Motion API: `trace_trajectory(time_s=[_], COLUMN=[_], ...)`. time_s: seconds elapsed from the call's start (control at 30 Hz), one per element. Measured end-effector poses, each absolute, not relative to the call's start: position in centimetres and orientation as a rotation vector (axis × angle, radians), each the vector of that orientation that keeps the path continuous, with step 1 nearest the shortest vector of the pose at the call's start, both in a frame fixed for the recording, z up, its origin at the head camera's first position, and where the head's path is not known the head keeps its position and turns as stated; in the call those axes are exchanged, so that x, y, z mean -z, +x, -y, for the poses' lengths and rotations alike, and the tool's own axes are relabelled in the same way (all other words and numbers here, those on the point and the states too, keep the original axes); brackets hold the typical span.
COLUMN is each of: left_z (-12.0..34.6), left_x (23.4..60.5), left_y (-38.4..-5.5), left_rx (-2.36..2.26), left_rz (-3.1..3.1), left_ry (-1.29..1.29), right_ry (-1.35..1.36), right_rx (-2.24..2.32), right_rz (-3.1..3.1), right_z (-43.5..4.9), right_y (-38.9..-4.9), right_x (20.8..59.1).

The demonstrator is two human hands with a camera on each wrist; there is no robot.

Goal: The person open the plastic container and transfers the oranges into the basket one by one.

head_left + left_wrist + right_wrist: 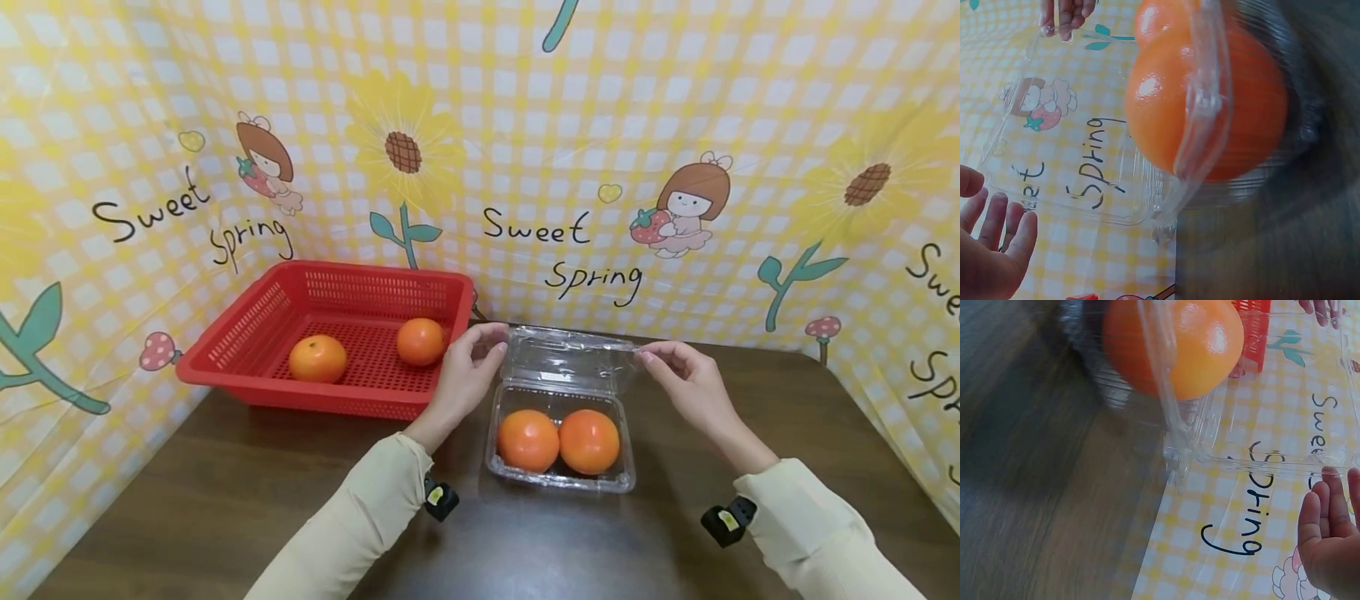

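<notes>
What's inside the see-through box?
Two oranges sit side by side in the clear box. Its lid is up, held by the left hand and right hand. Nothing else shows inside.

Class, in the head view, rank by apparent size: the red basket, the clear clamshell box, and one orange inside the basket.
1. red basket
2. clear clamshell box
3. orange in the basket; its neighbour looks about alike.

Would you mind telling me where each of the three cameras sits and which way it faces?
Head: above, looking forward and down at the table, clamshell box and red basket; both forearms, left hand and right hand show.
Left wrist: low beside the box, facing across it; left fingers show.
Right wrist: low on the opposite side, facing back; right fingers show.
Both wrist views share the open lid and an orange.
</notes>
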State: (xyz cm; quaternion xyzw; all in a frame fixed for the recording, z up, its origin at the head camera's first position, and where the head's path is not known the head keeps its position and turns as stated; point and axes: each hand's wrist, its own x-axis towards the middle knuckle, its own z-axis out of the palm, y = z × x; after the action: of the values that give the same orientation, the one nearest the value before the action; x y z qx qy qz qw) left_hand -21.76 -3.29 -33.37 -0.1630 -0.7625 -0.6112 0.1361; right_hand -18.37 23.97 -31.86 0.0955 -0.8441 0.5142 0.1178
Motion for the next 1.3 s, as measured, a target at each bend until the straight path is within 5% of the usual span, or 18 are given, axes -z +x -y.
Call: trace_trajectory(time_s=[1.3], left_z=[1.8], left_x=[33.9], left_y=[-26.2], left_rx=[1.96], left_rz=[2.143], left_ry=[-0.219], right_ry=[0.005], right_rx=[-1.751], right_rz=[2.443], right_z=[-23.5], right_y=[-23.5], right_x=[32.0])
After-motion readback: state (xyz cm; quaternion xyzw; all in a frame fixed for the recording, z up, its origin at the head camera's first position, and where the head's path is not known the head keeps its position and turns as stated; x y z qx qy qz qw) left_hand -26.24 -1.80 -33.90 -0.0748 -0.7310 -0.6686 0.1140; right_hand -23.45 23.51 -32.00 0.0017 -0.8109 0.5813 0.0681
